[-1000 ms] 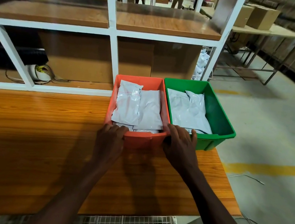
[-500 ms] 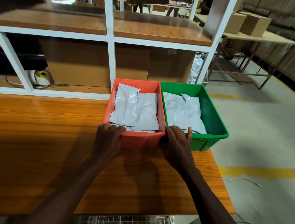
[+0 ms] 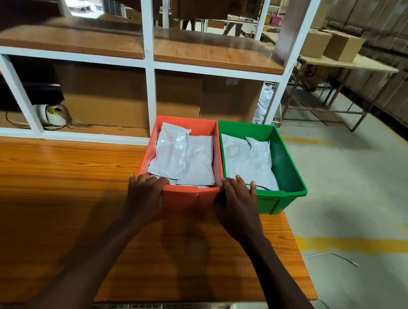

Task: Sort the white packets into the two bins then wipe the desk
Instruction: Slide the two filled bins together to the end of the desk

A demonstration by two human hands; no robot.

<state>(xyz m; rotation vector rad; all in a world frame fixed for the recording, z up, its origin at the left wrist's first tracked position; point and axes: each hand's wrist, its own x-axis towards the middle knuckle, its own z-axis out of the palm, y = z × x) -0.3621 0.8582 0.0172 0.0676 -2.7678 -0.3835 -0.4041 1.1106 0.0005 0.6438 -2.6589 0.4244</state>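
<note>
An orange bin (image 3: 186, 196) and a green bin (image 3: 287, 166) stand side by side at the right end of the wooden desk (image 3: 34, 196), the green one overhanging the desk's edge. Both hold white packets (image 3: 184, 156), with more packets (image 3: 249, 158) lying in the green one. My left hand (image 3: 145, 193) grips the orange bin's near left corner, fingers curled over the rim. My right hand (image 3: 239, 206) lies over the near rims where the two bins meet, fingers reaching into the green bin.
A white-framed shelf unit (image 3: 147, 62) with wooden boards rises behind the desk, backed by cardboard. A roll of tape and cables (image 3: 51, 114) sit on its lower shelf at left. A wire basket of packets (image 3: 266, 105) and a table with cardboard boxes (image 3: 328, 46) stand at the right.
Both hands stay on the bins' near rims. The bins have shifted slightly away from the desk's front, toward the shelf, and the view has tilted up a little.
</note>
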